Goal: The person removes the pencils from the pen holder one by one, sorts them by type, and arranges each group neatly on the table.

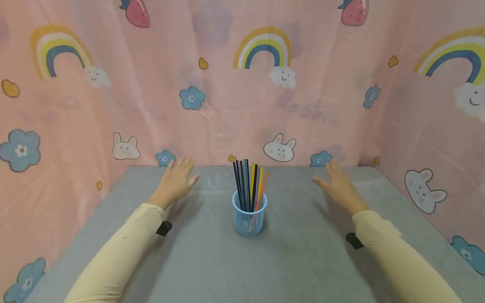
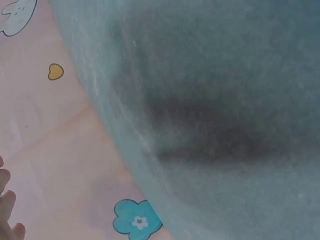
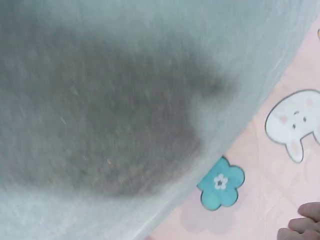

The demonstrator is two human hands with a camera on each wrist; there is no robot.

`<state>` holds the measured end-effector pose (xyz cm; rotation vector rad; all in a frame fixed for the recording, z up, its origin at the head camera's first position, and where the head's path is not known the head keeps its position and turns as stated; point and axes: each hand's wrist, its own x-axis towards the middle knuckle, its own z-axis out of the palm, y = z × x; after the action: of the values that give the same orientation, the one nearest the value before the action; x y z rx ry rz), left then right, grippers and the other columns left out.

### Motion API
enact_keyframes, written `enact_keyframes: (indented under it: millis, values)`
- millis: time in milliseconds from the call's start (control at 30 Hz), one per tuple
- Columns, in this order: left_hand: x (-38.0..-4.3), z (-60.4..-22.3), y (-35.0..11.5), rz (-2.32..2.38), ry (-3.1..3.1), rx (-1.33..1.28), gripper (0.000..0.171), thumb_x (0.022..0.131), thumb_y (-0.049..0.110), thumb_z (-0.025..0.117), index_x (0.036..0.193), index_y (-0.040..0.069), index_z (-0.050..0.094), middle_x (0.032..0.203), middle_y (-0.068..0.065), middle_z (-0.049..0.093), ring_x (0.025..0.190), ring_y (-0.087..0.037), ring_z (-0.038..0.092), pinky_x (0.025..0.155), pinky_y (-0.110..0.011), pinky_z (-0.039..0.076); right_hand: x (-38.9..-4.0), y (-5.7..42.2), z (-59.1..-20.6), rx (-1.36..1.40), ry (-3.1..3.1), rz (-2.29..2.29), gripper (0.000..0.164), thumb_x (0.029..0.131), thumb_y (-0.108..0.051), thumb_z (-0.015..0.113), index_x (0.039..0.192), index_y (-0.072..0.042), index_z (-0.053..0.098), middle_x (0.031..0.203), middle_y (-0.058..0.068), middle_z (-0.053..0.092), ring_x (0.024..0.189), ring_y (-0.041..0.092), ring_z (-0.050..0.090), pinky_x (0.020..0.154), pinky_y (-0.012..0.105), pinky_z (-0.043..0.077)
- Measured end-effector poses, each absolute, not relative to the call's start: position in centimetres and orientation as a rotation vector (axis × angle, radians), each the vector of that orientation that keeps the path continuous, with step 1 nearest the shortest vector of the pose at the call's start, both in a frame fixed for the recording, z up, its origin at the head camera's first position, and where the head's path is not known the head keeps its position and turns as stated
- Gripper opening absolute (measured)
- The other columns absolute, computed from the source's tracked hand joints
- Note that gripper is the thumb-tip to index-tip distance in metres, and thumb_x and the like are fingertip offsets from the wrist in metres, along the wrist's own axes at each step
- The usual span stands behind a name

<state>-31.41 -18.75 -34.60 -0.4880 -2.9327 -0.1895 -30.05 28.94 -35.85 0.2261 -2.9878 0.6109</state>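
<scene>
A light blue, see-through cup (image 1: 248, 221) stands upright on the grey table, holding several thin sticks (image 1: 246, 185) in black, grey, yellow, purple and orange. To its left, my left hand (image 1: 176, 181) hovers over the table with fingers spread and holds nothing. On the cup's other side my right hand (image 1: 339, 185) is likewise raised, fingers extended and nothing in it. Both hands are apart from the cup. Fingertips (image 2: 6, 205) show at the lower left edge of the left wrist view, and fingertips (image 3: 302, 227) at the lower right of the right wrist view.
The grey table (image 1: 212, 269) ends at the back against a pink cloth (image 1: 235, 113) printed with rainbows, flowers and rabbits, which also hangs at both sides. A dark wrist device (image 1: 164, 228) sits under the left sleeve, another dark device (image 1: 354, 241) under the right.
</scene>
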Motion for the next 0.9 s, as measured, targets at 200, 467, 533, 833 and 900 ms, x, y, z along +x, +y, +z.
enact_keyframes:
  millis: [200, 467, 533, 833, 900]
  values:
    - [-31.1, -34.8, -18.0, -0.182, -2.899, -0.531, 0.067, 0.104, 0.038, 0.045, 0.155, -0.001, 0.026, 0.163, -0.020, 0.025, 0.153, -0.038, 0.019, 0.126, -0.059, 0.009, -29.4, 28.0, -35.9, 0.286, -2.967, 0.692, 0.091, 0.102, -0.053, 0.046, 0.154, 0.011, 0.009, 0.162, 0.034, 0.002, 0.150, 0.051, 0.003, 0.121, 0.067, 0.003]
    - [-30.0, -35.5, -16.3, -0.267, -2.856, -0.588, 0.064, 0.104, 0.038, 0.046, 0.154, -0.001, 0.031, 0.161, -0.020, 0.030, 0.151, -0.038, 0.025, 0.126, -0.058, 0.011, -28.1, 26.7, -35.7, 0.271, -2.941, 0.817, 0.094, 0.098, -0.059, 0.049, 0.157, 0.002, 0.009, 0.166, 0.023, 0.004, 0.150, 0.049, 0.011, 0.119, 0.068, 0.015]
    - [-29.9, -35.4, -16.0, -0.304, -2.846, -0.601, 0.063, 0.104, 0.037, 0.047, 0.153, -0.001, 0.033, 0.160, -0.020, 0.032, 0.151, -0.037, 0.026, 0.126, -0.057, 0.011, -27.9, 26.3, -35.5, 0.273, -2.931, 0.820, 0.096, 0.096, -0.061, 0.051, 0.158, 0.001, 0.011, 0.166, 0.021, 0.006, 0.150, 0.048, 0.013, 0.119, 0.068, 0.017]
    - [-29.1, -35.3, -15.0, -0.393, -2.846, -0.635, 0.064, 0.103, 0.038, 0.050, 0.153, 0.001, 0.033, 0.161, -0.017, 0.032, 0.151, -0.035, 0.026, 0.126, -0.057, 0.015, -27.1, 24.2, -35.1, 0.312, -2.892, 0.816, 0.093, 0.092, -0.058, 0.062, 0.155, 0.000, 0.026, 0.163, 0.020, 0.023, 0.147, 0.045, 0.028, 0.118, 0.063, 0.028]
    - [-28.7, -35.2, -14.7, -0.436, -2.838, -0.646, 0.064, 0.103, 0.038, 0.050, 0.152, 0.000, 0.035, 0.160, -0.018, 0.032, 0.151, -0.035, 0.028, 0.125, -0.056, 0.017, -26.8, 23.8, -35.2, 0.309, -2.882, 0.872, 0.092, 0.091, -0.057, 0.063, 0.155, -0.001, 0.027, 0.163, 0.019, 0.025, 0.146, 0.044, 0.032, 0.117, 0.061, 0.031]
